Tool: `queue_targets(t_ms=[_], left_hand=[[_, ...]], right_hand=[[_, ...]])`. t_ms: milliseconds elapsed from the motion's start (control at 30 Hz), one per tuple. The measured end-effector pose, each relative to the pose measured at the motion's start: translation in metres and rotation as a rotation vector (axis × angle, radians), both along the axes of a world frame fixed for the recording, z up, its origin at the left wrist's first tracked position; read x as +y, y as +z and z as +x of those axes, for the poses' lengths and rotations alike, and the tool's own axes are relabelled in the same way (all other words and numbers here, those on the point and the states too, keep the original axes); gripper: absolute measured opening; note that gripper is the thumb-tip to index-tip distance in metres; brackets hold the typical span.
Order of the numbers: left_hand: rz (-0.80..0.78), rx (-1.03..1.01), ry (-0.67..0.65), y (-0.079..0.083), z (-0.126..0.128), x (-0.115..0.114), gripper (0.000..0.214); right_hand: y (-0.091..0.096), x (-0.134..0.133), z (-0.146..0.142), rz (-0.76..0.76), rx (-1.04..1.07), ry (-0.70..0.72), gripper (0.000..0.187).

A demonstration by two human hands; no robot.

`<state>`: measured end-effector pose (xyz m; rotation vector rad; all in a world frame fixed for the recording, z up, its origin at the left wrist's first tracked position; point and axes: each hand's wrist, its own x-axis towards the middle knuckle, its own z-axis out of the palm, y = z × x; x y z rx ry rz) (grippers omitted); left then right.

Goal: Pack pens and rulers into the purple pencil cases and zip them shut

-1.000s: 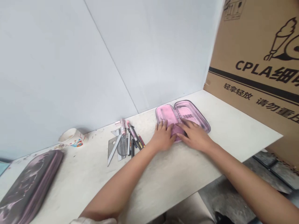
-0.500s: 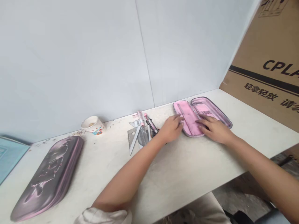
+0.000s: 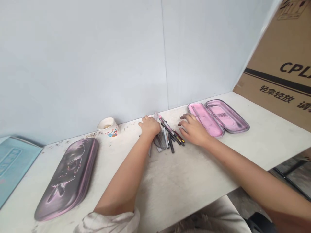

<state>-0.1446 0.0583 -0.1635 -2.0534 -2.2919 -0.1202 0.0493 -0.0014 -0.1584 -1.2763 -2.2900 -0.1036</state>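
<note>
My left hand (image 3: 149,126) lies on the left side of a small pile of clear rulers and set squares (image 3: 160,140), hiding part of it. Several pens and markers (image 3: 172,134) fan out just to its right. My right hand (image 3: 193,129) hovers with curled fingers between those pens and an open pink zip pencil case (image 3: 218,118), touching neither that I can tell. The case lies flat with both halves showing and its pink lining bare. A closed dark grey and pink pencil case (image 3: 66,178) rests to the left of my left arm.
A white table (image 3: 194,168) runs along a pale wall (image 3: 97,58). A paper cup (image 3: 108,127) stands against the wall. A blue book (image 3: 14,165) lies at the far left. A large cardboard box (image 3: 274,71) stands at the right end, and the table's front edge drops to a floor below.
Both hands have left the pink case and moved left toward the pens and rulers. The case now lies uncovered. The view has also shifted, moving the table's contents rightward.
</note>
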Motion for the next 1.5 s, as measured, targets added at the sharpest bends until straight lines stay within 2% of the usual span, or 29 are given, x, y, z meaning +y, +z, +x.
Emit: queue_targets(t_ms=[67, 133, 200, 267, 333, 400, 467, 533, 600, 667, 767, 867, 1033, 1233, 1367, 1433, 1500], left_hand=[[0.067, -0.027, -0.027, 0.005, 0.000, -0.003, 0.044], [0.135, -0.152, -0.145, 0.015, 0.005, -0.010, 0.039], [0.068, -0.496, -0.304, 0.028, 0.016, -0.023, 0.032], [-0.090, -0.880, -0.408, 0.040, 0.033, -0.039, 0.034], [-0.291, -1.252, -0.390, 0.051, 0.053, -0.057, 0.036], [-0.508, -1.593, -0.310, 0.058, 0.070, -0.073, 0.033], [-0.685, -1.899, -0.209, 0.062, 0.084, -0.085, 0.029], [-0.719, -2.030, -0.140, 0.063, 0.093, -0.093, 0.028], [-0.705, -2.072, -0.093, 0.059, 0.100, -0.096, 0.028], [-0.686, -2.057, -0.065, 0.053, 0.104, -0.096, 0.026], [-0.580, -1.968, -0.048, 0.044, 0.108, -0.093, 0.021], [-0.454, -1.872, -0.090, 0.040, 0.113, -0.088, 0.025], [-0.476, -1.777, -0.178, 0.045, 0.129, -0.086, 0.041], [-0.463, -1.712, -0.136, 0.041, 0.149, -0.095, 0.042], [-0.416, -1.721, -0.181, 0.036, 0.140, -0.098, 0.039], [-0.407, -1.732, -0.199, 0.035, 0.124, -0.099, 0.038], [-0.363, -1.753, -0.177, 0.034, 0.101, -0.098, 0.038]], right_hand=[[0.002, 0.003, -0.001, -0.021, 0.048, 0.005, 0.026], [0.007, 0.008, 0.002, -0.060, 0.174, -0.013, 0.029], [0.015, 0.014, 0.005, -0.156, 0.414, -0.052, 0.036], [0.024, 0.019, 0.008, -0.322, 0.742, -0.078, 0.042], [0.032, 0.021, 0.009, -0.526, 1.042, -0.051, 0.039], [0.035, 0.019, 0.009, -0.725, 1.220, 0.004, 0.033], [0.032, 0.016, 0.010, -0.910, 1.281, 0.027, 0.030], [0.025, 0.012, 0.013, -1.049, 1.299, 0.008, 0.032], [0.019, 0.010, 0.016, -1.121, 1.313, -0.008, 0.032], [0.016, 0.009, 0.021, -1.122, 1.343, 0.025, 0.029], [0.018, 0.006, 0.028, -1.023, 1.360, 0.154, 0.025], [0.020, 0.002, 0.033, -0.884, 1.321, 0.244, 0.029], [0.018, -0.003, 0.040, -0.694, 1.416, 0.220, 0.033], [0.022, -0.010, 0.049, -0.571, 1.394, 0.101, 0.031], [0.023, -0.012, 0.049, -0.466, 1.199, 0.074, 0.030], [0.018, -0.012, 0.047, -0.349, 0.972, 0.002, 0.029], [0.008, -0.011, 0.043, -0.253, 0.652, -0.076, 0.028]])
